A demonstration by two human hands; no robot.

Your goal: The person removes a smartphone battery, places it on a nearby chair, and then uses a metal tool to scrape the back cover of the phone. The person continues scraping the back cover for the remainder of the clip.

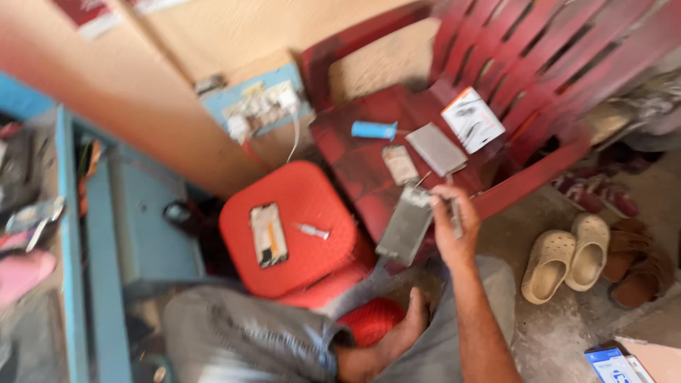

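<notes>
A: The head camera looks down on a cramped corner: a tan wall, a dusty concrete floor (560, 333), a pair of pale clogs (560, 261), a red plastic chair (511, 78) and a red stool (298, 213) that serves as a surface.

B: And the hands?

A: The right hand (454, 225) is closed on the top edge of a thin grey panel (406, 225), held over the chair seat's front edge. The left hand is out of view.

B: How would that panel handle?

A: It looks light, flat and stiff, probably brittle if bent, so a grip along the edges suits it better than pressing its face.

B: What lies near?

A: On the seat, a blue tube (374, 130), a grey slab (435, 148) and a white packet (472, 119); on the stool, an opened phone (269, 235) and a small syringe (312, 230).
</notes>
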